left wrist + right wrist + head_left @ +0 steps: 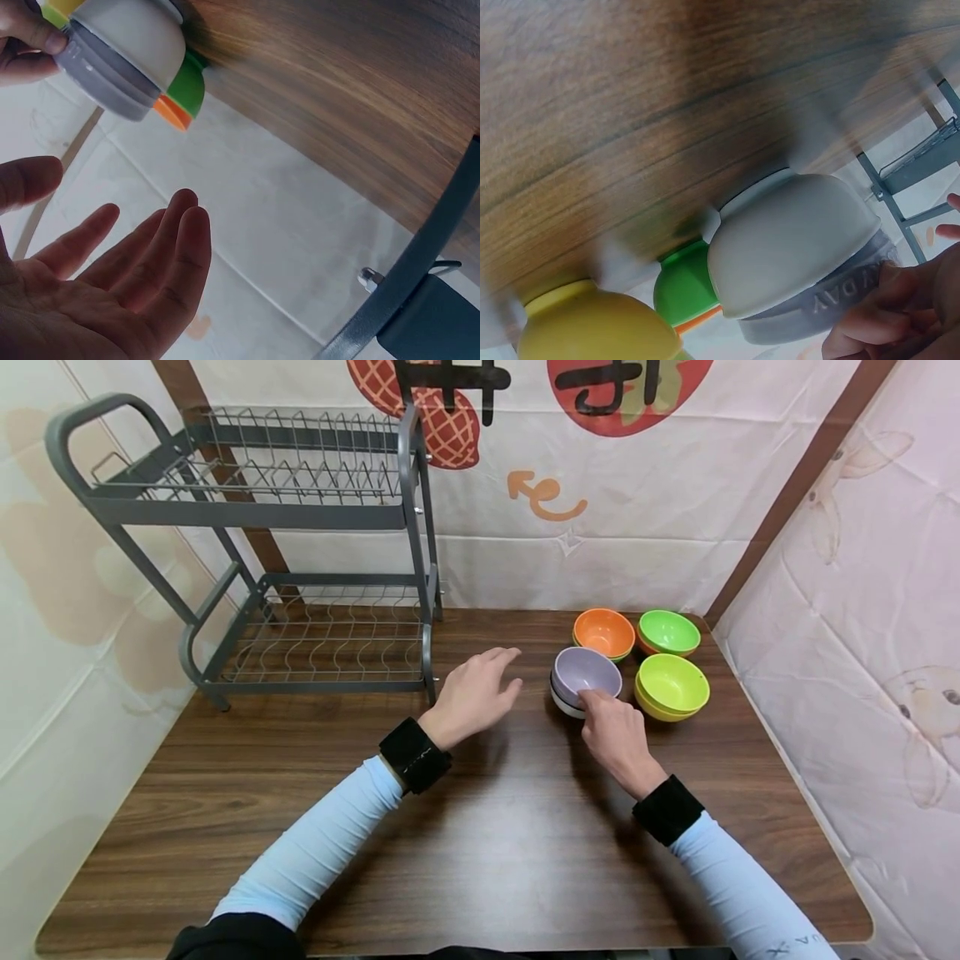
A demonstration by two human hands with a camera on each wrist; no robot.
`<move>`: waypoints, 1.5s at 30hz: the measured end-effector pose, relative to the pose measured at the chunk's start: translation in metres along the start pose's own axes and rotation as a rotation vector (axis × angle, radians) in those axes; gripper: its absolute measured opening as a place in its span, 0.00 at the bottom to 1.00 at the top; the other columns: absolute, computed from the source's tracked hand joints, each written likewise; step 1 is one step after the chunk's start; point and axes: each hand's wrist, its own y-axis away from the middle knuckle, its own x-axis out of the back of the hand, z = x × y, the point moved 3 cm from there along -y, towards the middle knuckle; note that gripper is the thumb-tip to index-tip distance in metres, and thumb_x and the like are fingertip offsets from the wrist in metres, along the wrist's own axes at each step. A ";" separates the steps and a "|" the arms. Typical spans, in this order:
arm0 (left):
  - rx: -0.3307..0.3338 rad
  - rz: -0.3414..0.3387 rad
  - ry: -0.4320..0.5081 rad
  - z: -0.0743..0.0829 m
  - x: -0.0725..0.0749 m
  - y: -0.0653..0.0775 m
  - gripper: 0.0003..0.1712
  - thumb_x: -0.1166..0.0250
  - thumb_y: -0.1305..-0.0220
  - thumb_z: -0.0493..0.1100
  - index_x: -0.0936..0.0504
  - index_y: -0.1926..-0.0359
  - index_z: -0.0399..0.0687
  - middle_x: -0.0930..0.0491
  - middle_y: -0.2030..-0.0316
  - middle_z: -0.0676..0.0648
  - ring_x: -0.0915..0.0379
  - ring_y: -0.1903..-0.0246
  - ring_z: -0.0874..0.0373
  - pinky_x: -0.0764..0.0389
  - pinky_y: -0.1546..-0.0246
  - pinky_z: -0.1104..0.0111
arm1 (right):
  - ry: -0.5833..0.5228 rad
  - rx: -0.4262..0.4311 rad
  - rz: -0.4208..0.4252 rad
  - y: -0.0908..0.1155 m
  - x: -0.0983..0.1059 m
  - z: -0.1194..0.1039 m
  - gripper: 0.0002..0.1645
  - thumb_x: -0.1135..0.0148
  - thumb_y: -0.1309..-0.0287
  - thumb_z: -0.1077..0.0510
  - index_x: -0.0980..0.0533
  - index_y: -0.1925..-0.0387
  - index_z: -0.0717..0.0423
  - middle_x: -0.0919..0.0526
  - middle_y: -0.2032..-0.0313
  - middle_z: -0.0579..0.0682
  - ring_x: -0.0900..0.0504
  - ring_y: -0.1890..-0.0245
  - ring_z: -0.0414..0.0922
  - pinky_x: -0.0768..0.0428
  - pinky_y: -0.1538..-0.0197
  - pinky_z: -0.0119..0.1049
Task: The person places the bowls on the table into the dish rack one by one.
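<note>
My right hand (pixel 619 739) pinches the near rim of a purple bowl (pixel 583 667) between thumb and fingers. That bowl sits nested in a white bowl (pixel 791 236), its raised lettering partly visible in the right wrist view. To the left of the stack, my left hand (pixel 474 695) is held over the table with nothing in it, its fingers spread and slightly bent. In the left wrist view the same purple bowl (pixel 105 79) tops the white one, with the right hand's thumb at its rim.
Beside the purple stack are an orange bowl (pixel 603 631), a green bowl (pixel 669 632) and a lime-yellow bowl (pixel 673 683), each stacked on another bowl. A two-tier grey dish rack (pixel 315 685) stands at the back left of the wooden table (pixel 480 877). Fabric walls (pixel 517 568) enclose it.
</note>
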 end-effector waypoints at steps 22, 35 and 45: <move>0.000 0.017 0.012 -0.015 0.013 0.011 0.46 0.28 0.30 0.49 0.39 0.19 0.46 0.29 0.28 0.40 0.26 0.34 0.45 0.18 0.44 0.53 | -0.032 0.192 0.225 -0.018 0.023 -0.051 0.09 0.36 0.31 0.65 0.15 0.53 0.61 0.11 0.61 0.56 0.12 0.68 0.57 0.18 0.76 0.52; 0.020 0.128 0.109 -0.024 0.020 0.027 0.68 0.17 0.43 0.52 0.53 0.15 0.47 0.37 0.22 0.40 0.25 0.38 0.39 0.16 0.51 0.48 | -0.106 0.296 0.266 -0.026 0.022 -0.089 0.09 0.35 0.31 0.67 0.15 0.52 0.62 0.11 0.60 0.57 0.12 0.61 0.55 0.13 0.64 0.52; -0.067 0.223 0.236 -0.023 0.020 0.031 0.74 0.13 0.50 0.46 0.56 0.16 0.41 0.40 0.23 0.34 0.37 0.27 0.43 0.28 0.31 0.54 | -0.144 0.341 0.331 -0.030 0.019 -0.110 0.08 0.36 0.32 0.68 0.16 0.54 0.62 0.12 0.62 0.56 0.13 0.63 0.55 0.14 0.67 0.52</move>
